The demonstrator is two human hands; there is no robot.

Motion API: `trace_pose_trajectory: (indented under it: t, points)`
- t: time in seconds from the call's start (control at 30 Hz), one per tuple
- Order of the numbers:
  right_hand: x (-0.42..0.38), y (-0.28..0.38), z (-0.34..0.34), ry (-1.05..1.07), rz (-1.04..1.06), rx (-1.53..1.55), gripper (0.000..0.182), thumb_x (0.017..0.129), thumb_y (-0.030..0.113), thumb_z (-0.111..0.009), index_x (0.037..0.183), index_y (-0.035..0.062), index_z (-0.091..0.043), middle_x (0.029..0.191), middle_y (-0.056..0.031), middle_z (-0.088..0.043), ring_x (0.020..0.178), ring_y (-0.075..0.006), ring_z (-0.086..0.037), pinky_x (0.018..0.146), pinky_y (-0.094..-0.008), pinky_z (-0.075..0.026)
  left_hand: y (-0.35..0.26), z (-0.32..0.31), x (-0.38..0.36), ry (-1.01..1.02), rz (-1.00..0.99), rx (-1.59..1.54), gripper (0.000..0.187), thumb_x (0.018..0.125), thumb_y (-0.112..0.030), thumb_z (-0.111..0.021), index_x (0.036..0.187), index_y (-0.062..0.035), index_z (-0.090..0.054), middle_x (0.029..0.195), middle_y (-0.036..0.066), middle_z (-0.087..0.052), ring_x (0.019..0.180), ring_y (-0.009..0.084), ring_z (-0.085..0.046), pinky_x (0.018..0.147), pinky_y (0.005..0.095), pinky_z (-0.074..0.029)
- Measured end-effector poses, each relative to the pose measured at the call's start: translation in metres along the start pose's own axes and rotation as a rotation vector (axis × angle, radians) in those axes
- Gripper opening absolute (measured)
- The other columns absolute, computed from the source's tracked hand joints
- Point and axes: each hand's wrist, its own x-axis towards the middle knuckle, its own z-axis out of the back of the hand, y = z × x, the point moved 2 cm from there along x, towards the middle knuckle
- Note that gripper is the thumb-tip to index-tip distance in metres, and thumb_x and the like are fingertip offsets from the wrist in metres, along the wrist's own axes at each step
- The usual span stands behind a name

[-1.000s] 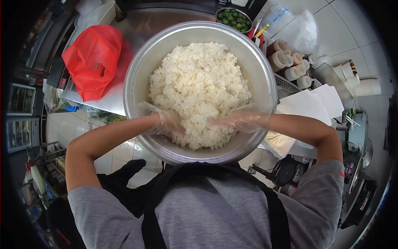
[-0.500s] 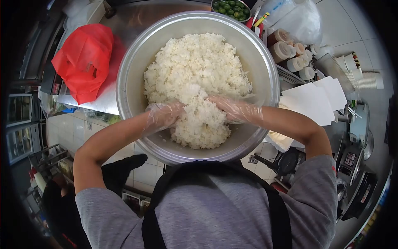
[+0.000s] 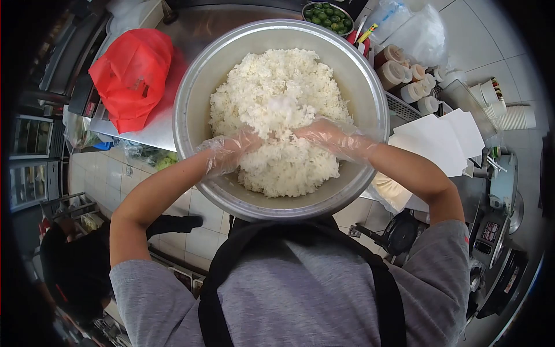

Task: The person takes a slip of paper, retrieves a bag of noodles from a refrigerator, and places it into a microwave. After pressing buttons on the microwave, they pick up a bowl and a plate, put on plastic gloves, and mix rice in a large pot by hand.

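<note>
A wide metal pot (image 3: 184, 118) holds a large mound of cooked white rice (image 3: 280, 75). Clear plastic gloves cover both of my hands. My left hand (image 3: 238, 144) presses into the rice from the left, its fingertips partly hidden by grains. From the right, my right hand (image 3: 326, 136) reaches in at about the same height, fingers together and bent over the rice. A loose clump of rice lies between the two hands, and more rice is heaped on the near side of them.
A red bag (image 3: 136, 78) lies on the steel counter to the left. Behind the pot sits a bowl of green limes (image 3: 328, 17). Sauce bottles (image 3: 393, 72), white sheets (image 3: 430, 141) and stacked cups (image 3: 516, 117) are at right. A person in black (image 3: 75, 263) is at lower left.
My hands have drawn closer together and slightly away from my body. The clump between them has broken apart. The person in black has shifted, and the view has moved a little.
</note>
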Motion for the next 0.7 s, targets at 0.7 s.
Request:
trace_pose_trajectory:
  t: [0.7]
  points:
    - [0.0, -0.002, 0.064, 0.17, 0.279, -0.166, 0.061, 0.084, 0.021, -0.052, 0.137, 0.0161, -0.022, 0.137, -0.0038, -0.026, 0.128, -0.0225, -0.024, 0.107, -0.0382, -0.02, 0.045, 0.09, 0.011, 0.054, 0.294, -0.277, 0.081, 0.069, -0.02, -0.069, 0.136, -0.0136, -0.024, 0.134, 0.01, -0.036, 0.106, 0.0225, -0.049, 0.082, 0.0407, -0.046]
